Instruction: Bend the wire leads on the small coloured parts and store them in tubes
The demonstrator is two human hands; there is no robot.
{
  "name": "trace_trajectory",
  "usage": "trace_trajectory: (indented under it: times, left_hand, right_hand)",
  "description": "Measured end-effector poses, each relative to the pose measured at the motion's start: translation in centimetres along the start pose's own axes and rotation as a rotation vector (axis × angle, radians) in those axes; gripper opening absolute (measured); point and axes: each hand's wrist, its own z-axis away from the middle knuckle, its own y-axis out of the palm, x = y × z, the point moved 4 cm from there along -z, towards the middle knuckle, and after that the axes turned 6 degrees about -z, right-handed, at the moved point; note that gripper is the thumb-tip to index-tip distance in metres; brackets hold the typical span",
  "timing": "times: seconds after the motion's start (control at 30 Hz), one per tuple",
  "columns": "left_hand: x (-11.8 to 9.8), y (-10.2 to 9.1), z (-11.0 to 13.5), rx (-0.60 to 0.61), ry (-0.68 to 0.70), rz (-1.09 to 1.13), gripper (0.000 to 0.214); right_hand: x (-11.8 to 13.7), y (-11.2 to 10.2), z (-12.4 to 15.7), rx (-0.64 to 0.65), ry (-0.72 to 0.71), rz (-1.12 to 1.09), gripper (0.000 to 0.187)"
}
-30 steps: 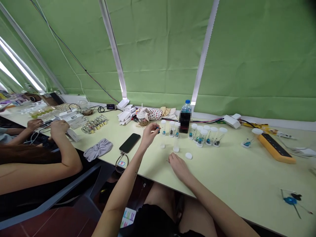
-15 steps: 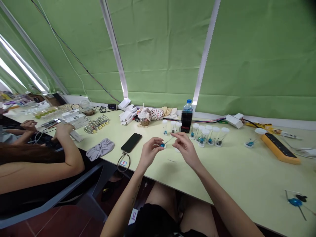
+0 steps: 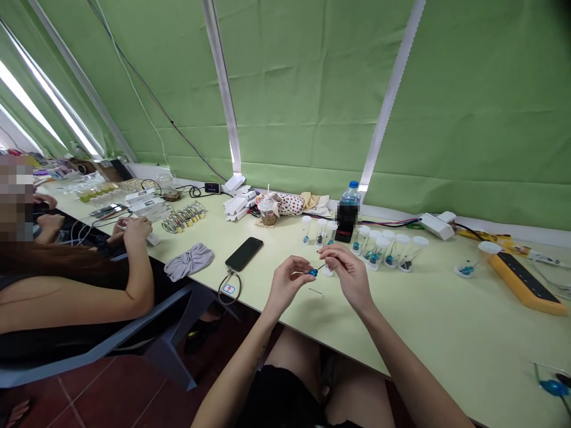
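My left hand (image 3: 285, 285) pinches a small shiny blue rounded piece (image 3: 313, 272) between thumb and fingertips above the table. A thin dark rod runs from this piece toward my right hand (image 3: 350, 276), whose thumb and fingers close around its far end. Below them, a short bent metal pin (image 3: 316, 292) lies on the tabletop. Just beyond my hands stand several clear, white-capped vials (image 3: 375, 255) with small blue and dark parts inside. At the right edge lies another blue piece (image 3: 554, 388) with thin rods and a dark part, partly cut off.
Left of my hands lie a black phone (image 3: 244, 254) with a looped strap and a grey cloth band (image 3: 189, 262). A drink cup (image 3: 268, 212) and a blue-capped bottle (image 3: 351, 195) stand behind. An orange power strip (image 3: 529, 284) is at right. Another person sits at left.
My right hand has come closer to my left, and its fingers now close on the rod's end. The view has shifted slightly left. At left, the other person's hands have come together.
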Motion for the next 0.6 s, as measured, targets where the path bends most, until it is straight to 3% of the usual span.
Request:
trace_trajectory:
  times: [0.1,0.2,0.27,0.4,0.5,0.6]
  left_hand:
    - [0.5,-0.5,-0.5,-0.070,0.054,-0.002,0.029]
    - [1.7,-2.2,-2.0,-0.304,0.131,-0.115,0.029]
    - [3.2,-2.8,-3.8,-0.356,0.114,-0.235,0.047]
    - [6.6,-2.3,-7.9,-0.247,0.043,-0.364,0.076]
    - [7.9,-1.3,-9.0,-0.201,0.067,-0.318,0.056]
    - [8.1,-0.6,-8.3,-0.147,0.197,-0.275,0.039]
  right_hand:
    - [0.4,0.5,-0.8,0.001,-0.027,0.028,0.024]
    - [0.3,0.6,-1.9,-0.015,-0.043,0.036,0.025]
    - [0.0,0.4,-2.8,-0.050,-0.057,0.044,0.025]
    - [-0.8,-0.1,-4.6,-0.131,-0.082,0.077,0.025]
    - [-1.4,-0.2,-5.7,-0.182,-0.101,0.078,0.028]
    - [-2.2,0.1,-6.2,-0.220,-0.116,0.050,0.029]
